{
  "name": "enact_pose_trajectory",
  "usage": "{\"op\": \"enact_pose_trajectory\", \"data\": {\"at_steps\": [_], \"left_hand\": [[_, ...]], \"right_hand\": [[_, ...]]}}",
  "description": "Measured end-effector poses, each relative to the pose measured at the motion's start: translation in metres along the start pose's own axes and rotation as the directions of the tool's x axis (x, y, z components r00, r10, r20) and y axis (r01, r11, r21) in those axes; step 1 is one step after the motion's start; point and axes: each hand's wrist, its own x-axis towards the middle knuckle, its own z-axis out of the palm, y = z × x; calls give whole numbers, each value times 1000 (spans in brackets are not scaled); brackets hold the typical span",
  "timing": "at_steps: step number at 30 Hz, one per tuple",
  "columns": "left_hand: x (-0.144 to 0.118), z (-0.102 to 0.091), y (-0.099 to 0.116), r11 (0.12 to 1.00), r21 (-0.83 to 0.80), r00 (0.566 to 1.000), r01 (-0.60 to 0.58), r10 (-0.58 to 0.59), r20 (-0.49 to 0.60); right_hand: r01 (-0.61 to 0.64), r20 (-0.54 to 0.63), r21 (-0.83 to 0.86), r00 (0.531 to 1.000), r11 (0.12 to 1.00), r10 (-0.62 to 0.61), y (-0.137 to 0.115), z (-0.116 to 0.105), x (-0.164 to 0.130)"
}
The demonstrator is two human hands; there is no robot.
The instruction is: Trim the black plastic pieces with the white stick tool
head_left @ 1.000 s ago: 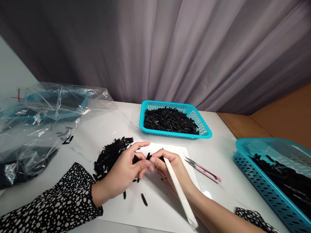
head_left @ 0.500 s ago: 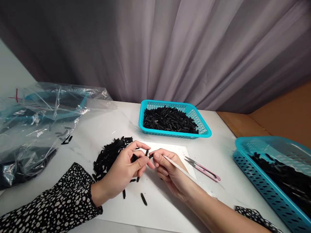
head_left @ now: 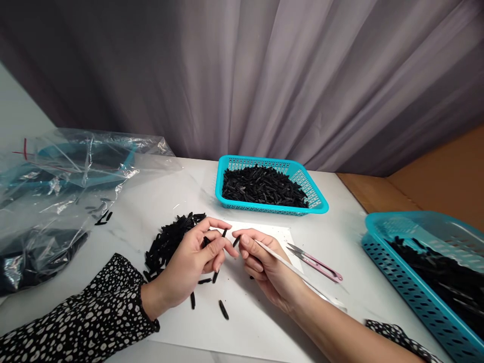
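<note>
My left hand (head_left: 194, 264) pinches a small black plastic piece (head_left: 224, 233) at its fingertips and cups more black pieces in the palm. My right hand (head_left: 264, 264) faces it, fingertips almost touching, pinching another small black piece (head_left: 236, 241) while a thin white stick tool (head_left: 291, 267) lies along the hand and points back over the wrist. Both hands hover over a white sheet of paper (head_left: 245, 317). A pile of black pieces (head_left: 168, 242) lies just left of my left hand. A few loose black pieces (head_left: 224, 309) lie on the sheet under the hands.
Pink thread snips (head_left: 315, 262) lie right of my right hand. A turquoise basket (head_left: 319, 206) of black pieces stands behind, another turquoise basket (head_left: 406, 282) at the right edge. Clear plastic bags (head_left: 56, 191) with black pieces fill the left. A grey curtain hangs behind the white table.
The white stick has swung from pointing down toward me to lying flat along my right wrist. My fingertips have drawn slightly apart, each keeping a black piece.
</note>
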Motion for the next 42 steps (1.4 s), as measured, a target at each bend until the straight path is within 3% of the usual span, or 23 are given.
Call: {"op": "enact_pose_trajectory", "data": {"at_steps": [24,34,38,42], "left_hand": [[-2,2,1,992,118,999,-42,39,23],[-4,3,2,981,184,995,-62,46,89],[-4,3,1,961,274,994,-31,0,113],[-3,1,2,983,172,994,61,-76,82]], "right_hand": [[-32,96,133,995,991,20,-4,0,-1],[-20,149,0,989,1000,20,5,2,-4],[-25,107,-20,994,999,27,5,4,-4],[-17,19,1,1000,1000,17,3,3,-2]]}}
